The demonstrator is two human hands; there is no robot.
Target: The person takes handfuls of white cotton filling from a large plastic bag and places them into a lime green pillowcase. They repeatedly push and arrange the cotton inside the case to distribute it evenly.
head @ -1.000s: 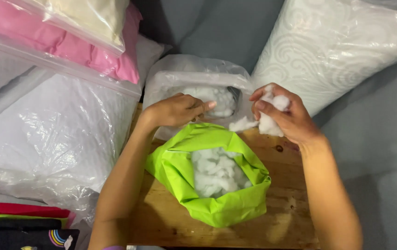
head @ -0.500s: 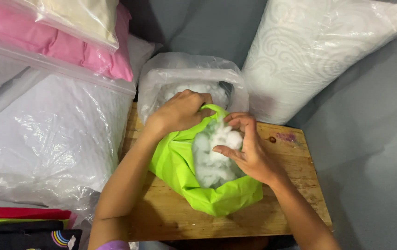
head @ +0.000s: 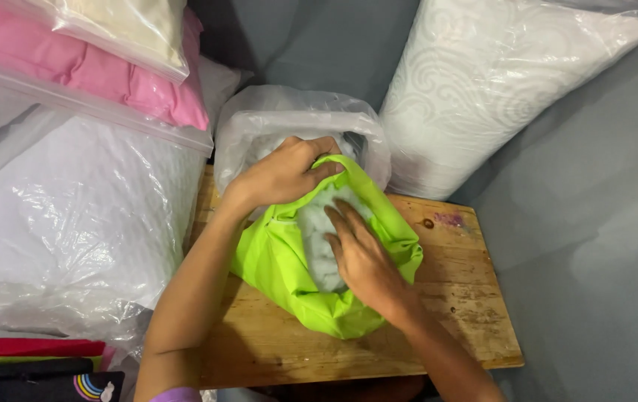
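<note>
A lime green fabric cover point(head: 274, 260) lies on a small wooden table point(head: 453, 298), its mouth open and full of white fibre stuffing point(head: 317, 223). My left hand point(head: 285, 173) grips the cover's top edge and holds the mouth open. My right hand point(head: 360, 257) is flat, fingers together, pressed down onto the stuffing inside the cover. Just behind the cover stands a clear plastic bag point(head: 297, 123) holding more white stuffing.
A white patterned pillow in plastic point(head: 505, 82) leans at the back right. Left of the table lies a large white pillow in plastic point(head: 73, 223), with pink point(head: 110, 71) and cream point(head: 125, 26) ones stacked above. Folded red and black fabrics point(head: 29, 365) sit bottom left. Grey cloth covers the right.
My right hand carried a clump of stuffing from above the table's right side into the green cover and now presses it down. My left hand kept hold of the cover's edge.
</note>
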